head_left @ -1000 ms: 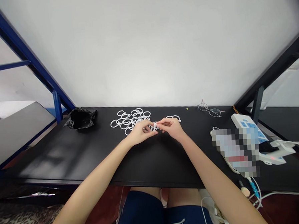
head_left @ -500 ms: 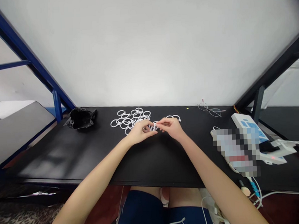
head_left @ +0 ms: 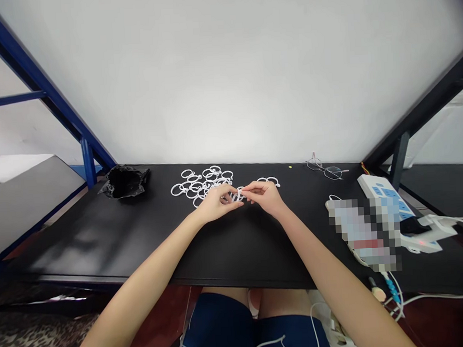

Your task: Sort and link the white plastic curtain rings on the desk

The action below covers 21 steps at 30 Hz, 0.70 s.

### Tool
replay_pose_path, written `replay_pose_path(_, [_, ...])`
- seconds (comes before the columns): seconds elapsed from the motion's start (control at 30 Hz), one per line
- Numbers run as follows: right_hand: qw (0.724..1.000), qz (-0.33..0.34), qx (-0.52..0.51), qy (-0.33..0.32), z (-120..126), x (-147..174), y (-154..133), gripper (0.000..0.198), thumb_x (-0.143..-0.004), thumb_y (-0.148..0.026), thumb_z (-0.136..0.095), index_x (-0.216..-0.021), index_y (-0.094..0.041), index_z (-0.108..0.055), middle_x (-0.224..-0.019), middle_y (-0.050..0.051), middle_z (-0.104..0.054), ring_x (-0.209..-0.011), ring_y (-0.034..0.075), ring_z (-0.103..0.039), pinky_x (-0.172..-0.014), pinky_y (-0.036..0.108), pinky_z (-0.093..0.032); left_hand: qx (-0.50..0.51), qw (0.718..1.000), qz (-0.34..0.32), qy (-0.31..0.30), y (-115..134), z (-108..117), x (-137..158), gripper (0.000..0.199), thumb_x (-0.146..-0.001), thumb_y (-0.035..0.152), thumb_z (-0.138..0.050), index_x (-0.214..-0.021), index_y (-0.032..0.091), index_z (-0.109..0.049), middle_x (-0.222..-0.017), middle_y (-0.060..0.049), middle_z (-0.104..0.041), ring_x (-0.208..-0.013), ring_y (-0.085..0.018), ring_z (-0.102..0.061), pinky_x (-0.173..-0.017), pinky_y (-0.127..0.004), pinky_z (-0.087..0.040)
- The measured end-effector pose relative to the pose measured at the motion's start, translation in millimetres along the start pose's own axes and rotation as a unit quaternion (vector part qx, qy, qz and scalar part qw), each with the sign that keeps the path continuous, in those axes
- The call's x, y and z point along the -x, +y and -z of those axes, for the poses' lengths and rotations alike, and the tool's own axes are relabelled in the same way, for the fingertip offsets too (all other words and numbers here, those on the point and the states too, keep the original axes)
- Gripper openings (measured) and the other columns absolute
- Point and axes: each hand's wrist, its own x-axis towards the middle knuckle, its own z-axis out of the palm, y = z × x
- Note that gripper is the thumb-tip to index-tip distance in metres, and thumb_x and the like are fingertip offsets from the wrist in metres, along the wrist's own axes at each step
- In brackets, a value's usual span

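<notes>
Between my two hands, over the black table (head_left: 235, 251), is a white curtain ring (head_left: 237, 197). My left hand (head_left: 216, 203) is curled around its left side, thumb below and fingers above. My right hand (head_left: 267, 196) pinches the ring's top part between thumb and fingertips. Fine details at the fingertips are too small to tell. Several more white curtain rings (head_left: 196, 186) lie in a loose, overlapping pile behind and left of my left hand. A few similar rings (head_left: 273, 180) lie just behind my right hand, partly hidden by it.
At the back left stands an open black plastic bag (head_left: 125, 183). Eyeglasses (head_left: 324, 169) lie near the wall at the right. A phone (head_left: 361, 234), blurred out, lies at the right beside a power strip (head_left: 388, 196) and white cables (head_left: 435, 297). A blue metal frame (head_left: 87, 160) rises at the left.
The hands and the ring between them stay almost in place. The whole view has shifted very slightly with the head.
</notes>
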Motion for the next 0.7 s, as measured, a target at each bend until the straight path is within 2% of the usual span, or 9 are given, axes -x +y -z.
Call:
replay_pose_path(0.2, [1.0, 0.003, 0.013, 0.022, -0.8, 0.0, -2.3, 0.031, -0.064, -0.044, -0.079, -0.076, -0.017, -0.071, -0.061, 0.002, -0.065, -0.051, 0.013, -0.057, -0.048, 0.026, -0.05, 0.015, 1.0, 0.001, 0.008, 3.9, 1.5, -1.3, 0.033, -0.078, 0.038, -0.069, -0.105, 0.019, -0.066, -0.094, -0.005, -0.058, -0.072, -0.011, -0.058, -0.061, -0.024, -0.055])
replay_pose_path(0.3, [0.999, 0.007, 0.011, 0.03, -0.7, 0.2, -4.3, 0.034, -0.062, -0.043, -0.081, -0.08, -0.017, -0.07, -0.066, 0.002, -0.067, -0.053, 0.013, -0.059, -0.048, 0.026, -0.05, 0.023, 1.0, 0.001, 0.021, 5.7, 2.3, -1.9, 0.034, -0.078, 0.038, -0.069, -0.107, 0.02, -0.066, -0.099, -0.006, -0.059, -0.076, -0.013, -0.058, -0.06, -0.024, -0.056])
replay_pose_path(0.37, [1.0, 0.009, 0.01, 0.028, -0.8, 0.5, -4.9, 0.035, -0.062, -0.044, -0.08, -0.082, -0.017, -0.07, -0.07, 0.003, -0.068, -0.054, 0.012, -0.059, -0.048, 0.025, -0.05, 0.024, 0.999, 0.002, 0.023, 6.4, 2.5, -2.2, 0.036, -0.077, 0.038, -0.069, -0.109, 0.021, -0.066, -0.1, -0.007, -0.06, -0.078, -0.013, -0.058, -0.06, -0.024, -0.056])
replay_pose_path(0.5, [1.0, -0.006, 0.013, 0.012, -2.4, 2.0, -5.6, 0.033, -0.065, -0.045, -0.078, -0.079, -0.016, -0.07, -0.061, 0.001, -0.065, -0.051, 0.012, -0.058, -0.048, 0.025, -0.05, 0.015, 1.0, 0.006, 0.015, 7.7, 2.5, -2.1, 0.038, -0.077, 0.038, -0.069, -0.111, 0.02, -0.066, -0.1, -0.007, -0.061, -0.079, -0.014, -0.058, -0.059, -0.024, -0.056])
replay_pose_path(0.6, [1.0, -0.006, 0.009, 0.009, -2.4, 1.9, -5.8, 0.033, -0.065, -0.045, -0.078, -0.078, -0.016, -0.069, -0.062, 0.002, -0.066, -0.051, 0.012, -0.058, -0.049, 0.025, -0.05, 0.016, 1.0, 0.008, 0.017, 8.9, 3.4, -1.8, 0.044, -0.074, 0.04, -0.072, -0.112, 0.02, -0.065, -0.104, -0.008, -0.061, -0.082, -0.015, -0.06, -0.059, -0.025, -0.057])
replay_pose_path(0.67, [0.999, 0.001, 0.005, 0.034, 1.5, -0.4, -4.9, 0.032, -0.064, -0.044, -0.078, -0.076, -0.016, -0.068, -0.064, 0.002, -0.067, -0.051, 0.012, -0.058, -0.049, 0.025, -0.05, 0.017, 1.0, 0.014, 0.021, 9.1, 5.5, -1.9, 0.05, -0.071, 0.042, -0.074, -0.114, 0.02, -0.063, -0.114, -0.01, -0.059, -0.084, -0.016, -0.061, -0.059, -0.025, -0.057])
replay_pose_path(0.7, [0.998, 0.009, 0.003, 0.068, 5.6, -2.2, -4.0, 0.032, -0.064, -0.044, -0.078, -0.075, -0.016, -0.067, -0.064, 0.002, -0.066, -0.051, 0.012, -0.058, -0.048, 0.025, -0.05, 0.013, 1.0, 0.016, 0.022, 8.8, 7.0, -2.1, 0.052, -0.07, 0.043, -0.074, -0.116, 0.021, -0.062, -0.118, -0.011, -0.058, -0.085, -0.017, -0.062, -0.058, -0.025, -0.056])
